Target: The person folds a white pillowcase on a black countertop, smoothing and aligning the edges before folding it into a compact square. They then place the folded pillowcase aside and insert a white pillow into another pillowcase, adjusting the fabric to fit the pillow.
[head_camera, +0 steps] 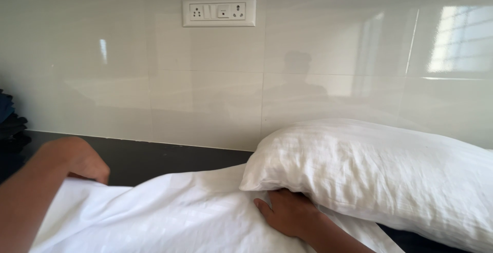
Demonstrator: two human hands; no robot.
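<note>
We see a white pillow (380,173) lying along a dark counter (169,158), its back edge against the glossy tiled wall (215,89). Our right hand (287,214) is tucked under the pillow's near left corner, palm down on a white sheet (179,217); its fingers disappear beneath the pillow, so we cannot tell whether they are curled or flat, though the corner seems to sit slightly lifted over them. That placement reads as a way to prop the pillow while the cloth under it is worked.

To the left of the pillow, our left hand (77,160) is closed over the sheet's upper edge, fingers curled and bunching the fabric, apparently drawing it taut across the counter. The sheet spreads from that hand to the pillow and runs under it.

Well to the left of the pillow, at the frame's edge, sits a stack of dark folded clothes (9,119). Above and left of the pillow, a white socket-and-switch plate (219,12) is set in the wall. The pillow's own weight on the sheet looks like the main hindrance to pulling the cloth free.
</note>
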